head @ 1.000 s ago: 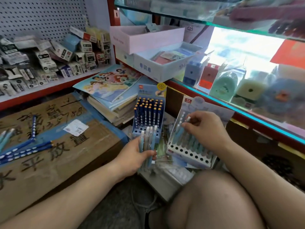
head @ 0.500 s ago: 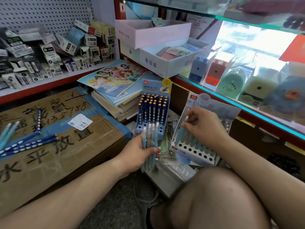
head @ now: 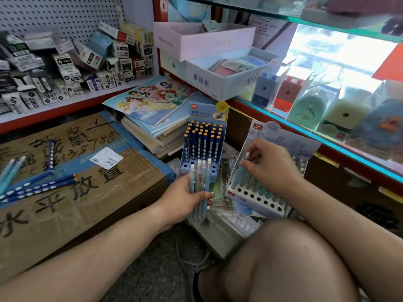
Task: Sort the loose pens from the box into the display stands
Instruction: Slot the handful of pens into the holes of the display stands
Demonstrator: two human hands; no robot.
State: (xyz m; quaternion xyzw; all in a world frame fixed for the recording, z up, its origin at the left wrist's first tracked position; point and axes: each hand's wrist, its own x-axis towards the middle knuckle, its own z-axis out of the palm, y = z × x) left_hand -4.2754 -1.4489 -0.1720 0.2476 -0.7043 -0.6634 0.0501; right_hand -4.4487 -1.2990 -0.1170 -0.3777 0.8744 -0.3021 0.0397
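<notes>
My left hand (head: 181,199) grips a bundle of several pale blue and grey pens (head: 199,188), held upright in front of the dark blue display stand (head: 204,140), which is full of navy pens with orange caps. My right hand (head: 268,166) pinches one pale blue pen (head: 241,173) over the white display stand (head: 261,199), whose back rows hold several pale pens while its front holes are empty. Loose navy pens (head: 37,188) and pale blue pens (head: 9,173) lie on the cardboard box (head: 82,199) at the left.
A stack of colouring books (head: 152,110) lies behind the blue stand. Small boxed goods fill the left shelf (head: 65,68). A glass case (head: 327,101) with sharpeners runs along the right. Open white boxes (head: 218,68) sit above. My knee (head: 283,258) is at the bottom.
My right hand has moved the single pen slightly down and left along the white stand. My left hand keeps its bundle almost still.
</notes>
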